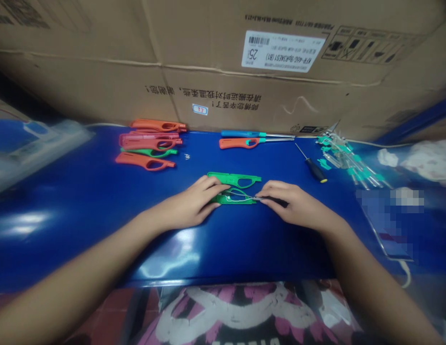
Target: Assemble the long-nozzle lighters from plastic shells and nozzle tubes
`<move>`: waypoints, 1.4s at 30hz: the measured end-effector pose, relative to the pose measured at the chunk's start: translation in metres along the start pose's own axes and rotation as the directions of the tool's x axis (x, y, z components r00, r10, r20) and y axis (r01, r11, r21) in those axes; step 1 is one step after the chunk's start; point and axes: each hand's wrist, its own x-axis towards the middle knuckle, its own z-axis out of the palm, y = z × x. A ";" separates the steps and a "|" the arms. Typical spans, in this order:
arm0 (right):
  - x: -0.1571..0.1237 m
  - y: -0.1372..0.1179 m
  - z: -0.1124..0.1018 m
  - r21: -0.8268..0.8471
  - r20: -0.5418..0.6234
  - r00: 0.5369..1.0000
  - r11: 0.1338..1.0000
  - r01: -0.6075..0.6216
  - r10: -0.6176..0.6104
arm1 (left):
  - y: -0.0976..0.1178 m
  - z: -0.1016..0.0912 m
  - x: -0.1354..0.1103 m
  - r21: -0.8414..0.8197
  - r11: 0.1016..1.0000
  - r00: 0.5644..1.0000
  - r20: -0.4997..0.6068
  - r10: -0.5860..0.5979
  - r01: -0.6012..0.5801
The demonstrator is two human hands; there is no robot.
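Observation:
My left hand (pixel 194 203) lies on a green plastic handle shell (pixel 234 197) in the middle of the blue table (pixel 100 215), fingers pressed down on its left end. My right hand (pixel 293 203) is closed in a pinch round a thin dark tool (pixel 275 200) whose metal tip touches the shell's right end. A second green shell (pixel 234 179) lies just behind it, apart from both hands.
Orange, pink and green handle shells (pixel 149 143) are stacked at the back left. A blue and an orange long-nozzle lighter (pixel 252 138) lie at the back. A black screwdriver (pixel 312 165) and several teal-tipped metal parts (pixel 347 160) sit right. A cardboard box (pixel 223 62) walls the back.

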 end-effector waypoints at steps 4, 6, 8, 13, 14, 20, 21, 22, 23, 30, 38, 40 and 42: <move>0.000 0.001 0.000 -0.008 0.002 1.000 1.000 0.010 -0.010 | 0.000 0.000 0.000 -0.009 1.000 1.000 -0.014 -0.011 0.011; 0.000 0.002 0.001 -0.019 -0.001 1.000 1.000 0.023 -0.023 | 0.000 0.000 0.000 -0.009 1.000 1.000 -0.023 -0.013 0.013; 0.001 0.002 0.004 -0.034 -0.006 0.999 0.999 0.035 -0.035 | 0.000 0.000 0.000 -0.007 1.000 0.999 -0.033 -0.015 0.015; 0.002 0.003 0.008 -0.089 -0.011 0.998 0.995 0.054 -0.055 | 0.001 -0.001 0.001 -0.017 1.000 0.999 -0.045 -0.015 0.015; 0.002 0.003 0.008 -0.106 -0.006 0.998 0.993 0.056 -0.057 | 0.001 -0.001 0.001 -0.018 1.000 0.999 -0.046 -0.017 0.017; 0.001 0.003 0.005 -0.253 0.031 0.998 0.966 0.059 -0.052 | 0.004 0.000 0.002 -0.017 1.000 0.998 -0.052 -0.024 0.023; 0.001 0.002 0.004 -0.283 0.028 0.998 0.958 0.055 -0.049 | 0.004 0.001 0.002 -0.018 0.999 0.998 -0.056 -0.028 0.027; 0.001 0.001 0.004 -0.306 0.019 0.999 0.951 0.048 -0.044 | 0.005 0.001 0.002 -0.019 0.999 0.998 -0.062 -0.033 0.032; 0.000 0.000 0.005 -0.317 0.003 0.999 0.948 0.036 -0.037 | 0.005 0.002 0.002 -0.021 0.999 0.997 -0.069 -0.038 0.037; 0.006 -0.013 0.023 -0.145 -0.104 0.993 0.987 -0.074 0.059 | 0.008 0.007 0.003 -0.026 0.999 0.992 -0.120 -0.024 0.021; 0.013 -0.017 0.031 -0.137 -0.112 0.991 0.987 -0.087 0.072 | 0.012 0.011 0.002 0.001 1.000 0.988 -0.153 -0.022 0.022; 0.013 -0.018 0.030 -0.127 -0.107 0.993 0.990 -0.065 0.052 | 0.012 0.012 0.001 0.007 1.000 0.988 -0.154 -0.019 0.021; 0.013 -0.019 0.029 -0.144 -0.085 0.996 0.989 -0.044 0.032 | 0.012 0.012 0.001 0.011 1.000 0.989 -0.151 -0.010 0.011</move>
